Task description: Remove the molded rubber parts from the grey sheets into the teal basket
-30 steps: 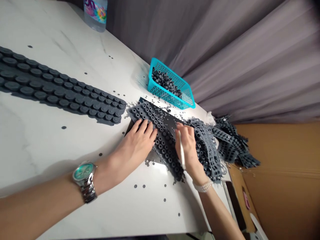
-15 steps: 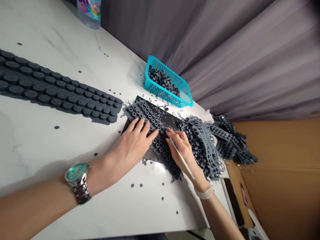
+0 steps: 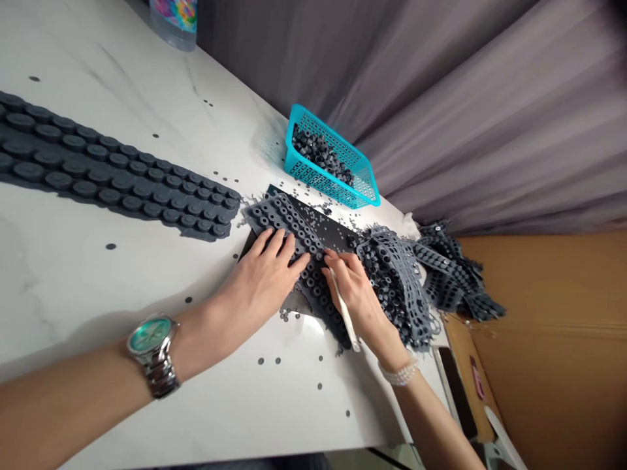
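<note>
My left hand (image 3: 255, 281) lies flat with fingers spread on a dark grey rubber sheet (image 3: 274, 215) dotted with rows of rings. My right hand (image 3: 353, 287) is closed around a thin white stick-like tool (image 3: 347, 320), its fingertips at the sheet's surface; the tool's tip is hidden by the fingers. Under the sheet is a black mat (image 3: 330, 232) scattered with small grey discs. A heap of perforated grey sheets and ring pieces (image 3: 399, 274) sits just right of my right hand.
A blue basket (image 3: 367, 199) holds small dark pieces. Long studded strips (image 3: 112, 166) lie at the left, a bottle (image 3: 174, 26) stands at the upper left, and more grey strips (image 3: 450, 267) pile at the right. Small discs dot the white table (image 3: 215, 411).
In my right hand the white tool has swung, its rear end now further left and more upright. My left hand stays on the sheet.
</note>
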A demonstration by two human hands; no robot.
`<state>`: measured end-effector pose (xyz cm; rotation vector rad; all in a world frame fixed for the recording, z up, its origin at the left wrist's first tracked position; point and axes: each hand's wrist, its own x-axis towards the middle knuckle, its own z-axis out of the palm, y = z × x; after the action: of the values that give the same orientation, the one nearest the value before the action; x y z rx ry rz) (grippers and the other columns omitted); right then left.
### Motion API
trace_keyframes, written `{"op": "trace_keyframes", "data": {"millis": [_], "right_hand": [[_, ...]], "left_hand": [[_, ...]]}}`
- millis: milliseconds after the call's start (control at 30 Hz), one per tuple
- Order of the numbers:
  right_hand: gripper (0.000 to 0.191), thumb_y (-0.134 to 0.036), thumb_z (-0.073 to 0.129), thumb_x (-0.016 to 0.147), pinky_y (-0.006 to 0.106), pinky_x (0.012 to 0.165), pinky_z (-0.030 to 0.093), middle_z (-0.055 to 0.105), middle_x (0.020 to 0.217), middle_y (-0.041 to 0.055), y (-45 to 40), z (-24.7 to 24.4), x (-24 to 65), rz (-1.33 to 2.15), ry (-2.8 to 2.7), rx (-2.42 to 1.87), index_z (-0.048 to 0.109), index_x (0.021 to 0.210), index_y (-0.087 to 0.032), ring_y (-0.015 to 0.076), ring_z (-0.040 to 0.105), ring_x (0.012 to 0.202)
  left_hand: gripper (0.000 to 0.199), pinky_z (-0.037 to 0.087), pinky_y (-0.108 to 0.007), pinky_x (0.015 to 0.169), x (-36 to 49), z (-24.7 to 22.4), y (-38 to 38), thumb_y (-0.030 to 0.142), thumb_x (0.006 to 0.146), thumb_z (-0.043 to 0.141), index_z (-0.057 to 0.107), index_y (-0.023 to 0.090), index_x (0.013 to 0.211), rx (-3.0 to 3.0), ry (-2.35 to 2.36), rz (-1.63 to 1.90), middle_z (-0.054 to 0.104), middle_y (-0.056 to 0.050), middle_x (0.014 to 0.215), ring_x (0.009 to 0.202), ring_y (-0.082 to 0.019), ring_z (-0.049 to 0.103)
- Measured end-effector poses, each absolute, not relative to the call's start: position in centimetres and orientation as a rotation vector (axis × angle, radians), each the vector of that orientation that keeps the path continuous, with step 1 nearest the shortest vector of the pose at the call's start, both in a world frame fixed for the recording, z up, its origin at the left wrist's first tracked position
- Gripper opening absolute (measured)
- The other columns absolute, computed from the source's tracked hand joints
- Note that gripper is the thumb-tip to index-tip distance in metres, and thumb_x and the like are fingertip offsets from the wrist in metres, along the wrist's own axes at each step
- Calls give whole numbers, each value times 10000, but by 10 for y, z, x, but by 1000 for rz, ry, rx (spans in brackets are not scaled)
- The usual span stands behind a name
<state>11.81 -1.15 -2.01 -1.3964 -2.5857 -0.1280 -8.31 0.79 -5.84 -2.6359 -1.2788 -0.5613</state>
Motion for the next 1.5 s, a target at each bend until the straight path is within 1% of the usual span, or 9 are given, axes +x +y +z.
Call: {"op": "trace_keyframes", "data": {"millis": [167,300,367,467,633,933,1167,1300,1500], "right_hand": [[201,-217,338,1011,403,818,538,619,1108,141,-3,-23,129,-97,-2369,-1544,517,1102,-196,232,531,997],[173,-290,413,991,450,851,542,645,1086,119,-3,-21,143,-108,-2086,-1695,555,1056,-216,245,572,1038],[173,-292,455,979,448,866,548,649,1144,118,-9,-19,143,-64,-2109,-1682,581,1073,-222,245,582,1073],[190,-240,479,973,399,851,569,637,1219,116,-21,-18,133,-37,-2226,-1548,589,1127,-224,215,603,1041],[249,-160,503,958,386,883,564,638,1259,99,-26,-19,118,-13,-2411,-1362,554,1193,-226,210,577,1038],[255,-134,488,962,393,884,562,631,1244,124,-23,-15,117,14,-2487,-1326,518,1206,-202,217,567,1046],[205,-121,412,981,397,855,554,640,1165,166,-17,-21,113,-152,-2561,-1351,508,1160,-152,235,538,1029],[199,-173,375,998,397,827,555,635,1136,158,-12,-22,125,-234,-2278,-1529,519,1135,-175,229,547,1031],[199,-268,464,979,450,847,564,668,1151,128,-22,-15,138,-131,-2150,-1683,582,1130,-216,248,584,1054]], "left_hand": [[365,386,-497,1070,-84,-56,8,182,894,505,607,207,1243,-2650,-1295,-567,595,-160,1309,1239,-333,532],[373,378,-500,1075,-84,-56,7,163,888,510,605,202,1247,-2676,-1294,-597,585,-168,1325,1256,-330,519],[381,369,-504,1083,-84,-57,7,170,882,525,601,204,1254,-2672,-1299,-599,586,-165,1324,1258,-332,516],[389,354,-511,1094,-84,-57,7,184,877,539,597,200,1262,-2672,-1284,-586,587,-164,1320,1261,-335,513],[383,364,-506,1079,-84,-59,9,186,889,516,601,196,1263,-2654,-1282,-582,586,-179,1320,1253,-343,519],[387,371,-510,1070,-84,-60,8,204,885,524,591,205,1266,-2650,-1286,-570,580,-164,1321,1252,-344,512],[399,343,-509,1090,-83,-63,9,201,886,520,584,200,1280,-2666,-1289,-608,577,-164,1333,1259,-333,509],[390,330,-508,1099,-83,-63,8,204,886,526,590,211,1271,-2683,-1289,-619,579,-159,1336,1285,-331,489],[387,352,-505,1082,-83,-56,7,158,892,497,601,201,1262,-2687,-1308,-616,598,-167,1315,1265,-327,509]]}}
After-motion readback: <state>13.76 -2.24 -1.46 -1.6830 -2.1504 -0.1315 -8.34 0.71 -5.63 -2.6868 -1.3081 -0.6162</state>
